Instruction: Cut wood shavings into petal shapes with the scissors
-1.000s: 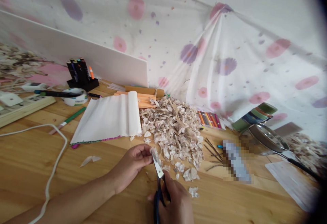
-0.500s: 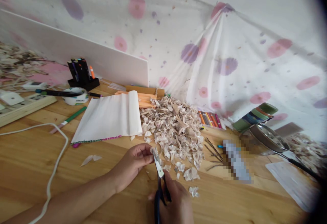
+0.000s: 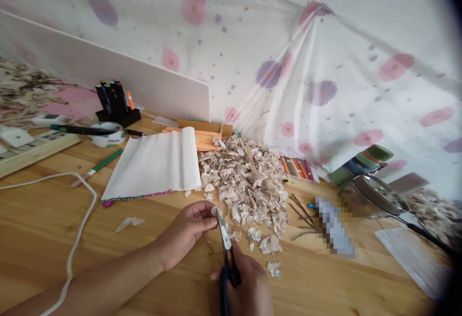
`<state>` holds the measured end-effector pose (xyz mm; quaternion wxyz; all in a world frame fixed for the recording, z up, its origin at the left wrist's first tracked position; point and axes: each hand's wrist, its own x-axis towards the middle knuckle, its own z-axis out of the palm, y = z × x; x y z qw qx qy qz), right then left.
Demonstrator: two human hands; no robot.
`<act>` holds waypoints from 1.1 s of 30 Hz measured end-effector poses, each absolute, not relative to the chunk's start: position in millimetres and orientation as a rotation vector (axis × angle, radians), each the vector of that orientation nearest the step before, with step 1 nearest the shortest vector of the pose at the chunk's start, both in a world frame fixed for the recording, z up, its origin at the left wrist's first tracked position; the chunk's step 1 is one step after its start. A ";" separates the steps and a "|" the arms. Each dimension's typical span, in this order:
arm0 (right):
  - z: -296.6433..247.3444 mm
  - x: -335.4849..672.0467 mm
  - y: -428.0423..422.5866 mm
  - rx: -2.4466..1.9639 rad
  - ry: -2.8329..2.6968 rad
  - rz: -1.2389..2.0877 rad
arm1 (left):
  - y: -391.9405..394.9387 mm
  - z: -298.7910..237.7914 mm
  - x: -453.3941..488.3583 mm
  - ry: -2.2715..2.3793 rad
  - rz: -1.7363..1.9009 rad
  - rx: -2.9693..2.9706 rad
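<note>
My left hand (image 3: 187,232) pinches a small pale flake (image 3: 214,209) between thumb and fingers, low over the wooden table (image 3: 43,239). My right hand (image 3: 249,287) grips dark-handled scissors (image 3: 225,248) at the bottom edge; their blades point up and meet the flake at my left fingertips. Just beyond lies a big heap of pale dried flakes (image 3: 249,181). A few cut bits (image 3: 269,245) lie loose in front of the heap.
A white rolled sheet (image 3: 155,164) lies left of the heap, with a marker stand (image 3: 113,102), tape roll (image 3: 106,135), green pen (image 3: 97,167) and white cable (image 3: 75,239) further left. Coloured pencils (image 3: 296,167), thin twigs (image 3: 299,208), a metal pan (image 3: 378,195) and paper (image 3: 415,258) lie right.
The scissor blades have closed a little onto the flake at my left fingertips; both hands stay almost where they were.
</note>
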<state>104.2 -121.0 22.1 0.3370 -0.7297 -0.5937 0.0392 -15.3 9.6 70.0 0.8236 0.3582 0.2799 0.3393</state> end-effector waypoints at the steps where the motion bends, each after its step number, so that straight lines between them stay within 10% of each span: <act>1: 22.0 104.1 -120.9 -1.896 -1.544 0.097 | 9.4 70.5 -15.5 0.593 0.721 0.760; 33: 27.6 109.5 -124.2 -1.975 -1.493 0.212 | 9.9 68.5 -17.5 0.584 0.705 0.820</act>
